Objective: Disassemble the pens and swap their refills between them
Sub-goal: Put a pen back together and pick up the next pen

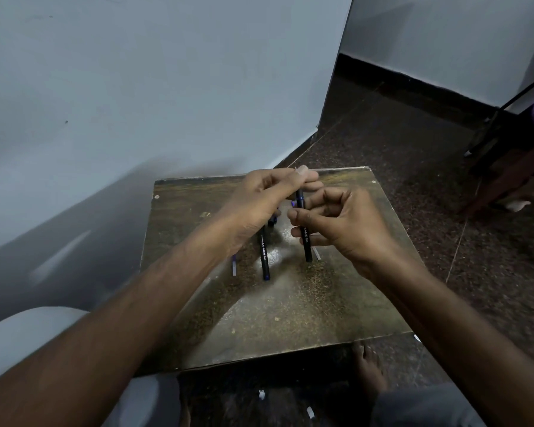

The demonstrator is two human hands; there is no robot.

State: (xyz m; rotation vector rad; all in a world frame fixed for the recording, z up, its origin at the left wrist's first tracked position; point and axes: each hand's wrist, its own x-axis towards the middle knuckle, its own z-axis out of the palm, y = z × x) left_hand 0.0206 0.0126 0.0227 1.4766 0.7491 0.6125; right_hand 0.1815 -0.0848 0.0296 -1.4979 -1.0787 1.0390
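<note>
Black plastic pen barrel [304, 238] gripped by right hand [349, 226], left hand [265, 198] pinching its top, second black pen [264, 257] lying mid-table [290, 309]

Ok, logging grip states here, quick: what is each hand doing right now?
Left hand: fingers pinched together at the top of the pen; what they pinch cannot be told.
Right hand: curled round the black pen, holding it upright over the table.

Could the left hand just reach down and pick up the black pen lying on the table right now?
Probably not right away. The black pen lies just under the left hand, nothing covering its near end, but that hand's fingers are already pinching something small, so it would need to let go first.
</note>
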